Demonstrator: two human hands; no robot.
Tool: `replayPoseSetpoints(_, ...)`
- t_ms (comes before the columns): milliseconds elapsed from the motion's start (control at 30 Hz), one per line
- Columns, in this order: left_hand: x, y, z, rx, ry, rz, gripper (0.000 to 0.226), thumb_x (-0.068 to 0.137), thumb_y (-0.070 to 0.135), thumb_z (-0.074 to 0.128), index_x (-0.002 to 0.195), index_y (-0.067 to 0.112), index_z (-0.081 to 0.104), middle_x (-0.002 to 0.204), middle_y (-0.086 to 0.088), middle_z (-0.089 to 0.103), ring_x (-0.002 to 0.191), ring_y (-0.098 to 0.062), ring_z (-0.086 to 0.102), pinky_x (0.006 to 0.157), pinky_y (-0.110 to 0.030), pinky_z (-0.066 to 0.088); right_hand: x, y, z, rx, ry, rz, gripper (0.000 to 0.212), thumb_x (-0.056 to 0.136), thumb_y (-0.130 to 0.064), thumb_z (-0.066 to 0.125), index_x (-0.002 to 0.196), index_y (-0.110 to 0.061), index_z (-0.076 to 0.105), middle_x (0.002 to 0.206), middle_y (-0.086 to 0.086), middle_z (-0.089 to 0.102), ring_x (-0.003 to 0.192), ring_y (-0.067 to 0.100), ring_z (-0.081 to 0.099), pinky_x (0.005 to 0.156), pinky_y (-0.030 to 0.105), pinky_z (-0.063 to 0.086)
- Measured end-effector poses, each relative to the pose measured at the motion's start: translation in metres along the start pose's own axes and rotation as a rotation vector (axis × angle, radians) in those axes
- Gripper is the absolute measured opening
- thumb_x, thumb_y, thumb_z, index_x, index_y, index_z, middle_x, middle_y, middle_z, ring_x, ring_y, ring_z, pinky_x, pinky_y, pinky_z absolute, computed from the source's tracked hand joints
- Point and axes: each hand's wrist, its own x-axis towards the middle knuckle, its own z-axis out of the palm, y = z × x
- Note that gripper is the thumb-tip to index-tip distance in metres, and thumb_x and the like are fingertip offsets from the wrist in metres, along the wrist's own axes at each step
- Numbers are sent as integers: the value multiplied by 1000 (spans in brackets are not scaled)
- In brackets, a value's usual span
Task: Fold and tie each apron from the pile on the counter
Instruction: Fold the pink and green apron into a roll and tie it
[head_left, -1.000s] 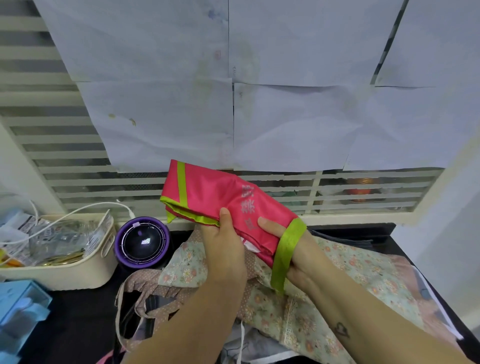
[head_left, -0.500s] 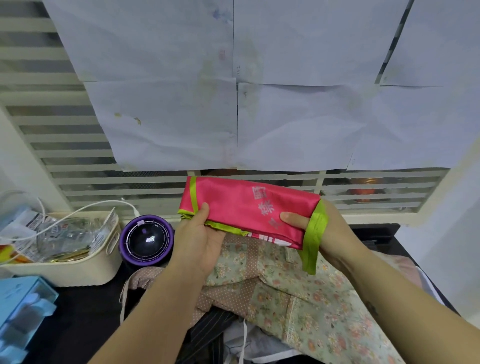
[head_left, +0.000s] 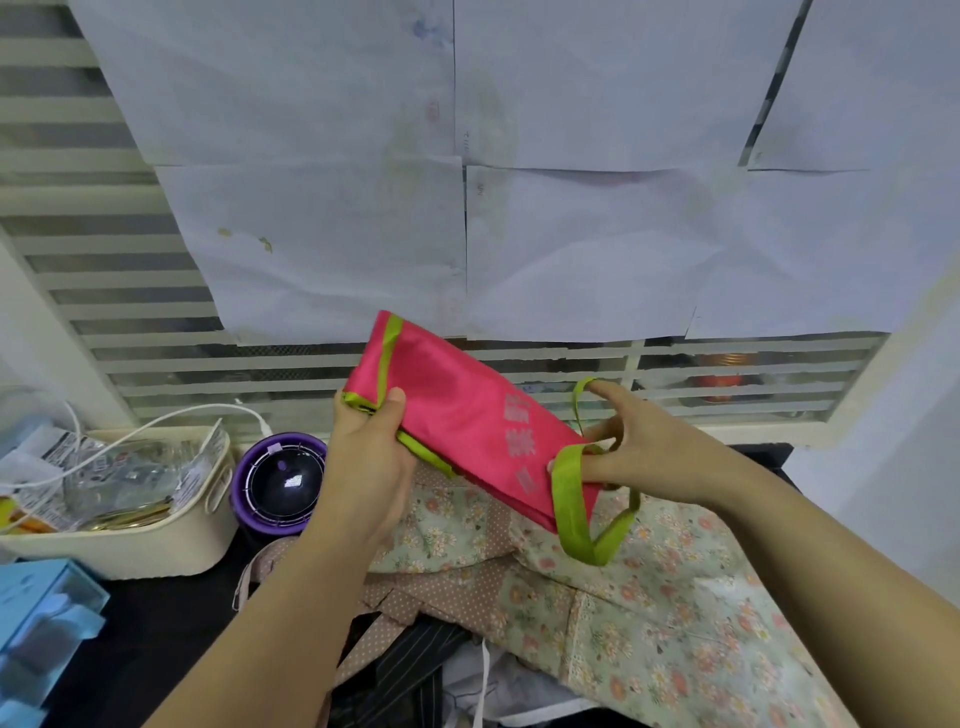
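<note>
A cream basket (head_left: 130, 551) of packets (head_left: 122, 475) sits beside a purple round gadget (head_left: 280, 483), a blue box (head_left: 41, 616) nearer

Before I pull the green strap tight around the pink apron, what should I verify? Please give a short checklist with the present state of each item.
1. Left hand has a firm grip on the left end of the pink apron: ok.
2. Apron is folded into one flat bundle, with no layer hanging out: ok.
3. Strap goes around the right end of the bundle: ok.
4. Right hand has the strap hooked over its fingers: ok.
5. Strap lies snug on the bundle: not ok, a slack loop hangs below it.
6. Free end of the strap is ready to tuck or knot: cannot tell, it is hidden behind the right hand.
</note>
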Motion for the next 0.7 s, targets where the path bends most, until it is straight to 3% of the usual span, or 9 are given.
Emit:
replayPoseSetpoints(67,4,3,-4,-143,62,-38,27,101,2,36,119,13,53,117,-8,64,103,-17,64,95,-38,50,-4,4,3,164,11,-17,99,74,-29,77,151,-33,15,96,-5,67,84,4,65,86,27,48)
replayPoseSetpoints(133,7,2,-6,-268,140,-86,24,102,3,35,111,13,55,120,-12,63,108,-24,63,97,-46,48,-6,7,14,495,1,-48,101,69,-20,80,150,-30,20,95,-2,69,86,5,68,83,24,49)
replayPoseSetpoints(233,10,-3,-6,-400,240,-171,20,102,5,35,105,11,54,110,-12,62,95,-25,65,93,-51,50,-2,11,32,907,2,-24,111,44,-42,92,140,-22,40,110,6,68,97,21,68,83,33,54)
replayPoseSetpoints(333,7,-8,-2,-418,259,-216,18,102,5,36,108,11,52,106,-12,62,89,-25,65,79,-48,54,-2,11,29,750,128,-26,117,33,-73,81,133,-23,47,118,-1,63,105,19,61,92,36,47)
replayPoseSetpoints(433,0,-10,-1,-250,193,-134,24,102,3,36,112,14,54,103,-4,65,80,-13,70,64,-32,59,-3,8,5,533,186,-33,96,51,-64,72,136,-30,43,119,-11,56,113,16,57,96,33,43)
replayPoseSetpoints(500,-4,-13,0,-101,130,-78,28,102,2,36,124,11,50,104,-2,66,75,-6,70,59,-22,56,-4,1,-8,385,80,-88,82,57,-58,74,130,-32,48,117,-11,58,105,10,61,83,24,47)
replayPoseSetpoints(600,-8,-16,4,33,44,-45,34,101,3,38,133,11,45,107,-3,64,78,-3,68,62,-17,54,0,-9,-11,299,-7,-103,78,56,-54,78,125,-35,48,120,-6,58,83,5,65,62,19,51)
replayPoseSetpoints(700,-10,-14,9,30,-36,-51,34,101,4,39,132,13,46,108,-2,65,85,-5,68,72,-20,54,2,-7,-6,213,-68,-82,80,59,-55,80,129,-39,46,125,-8,52,96,8,65,74,25,57)
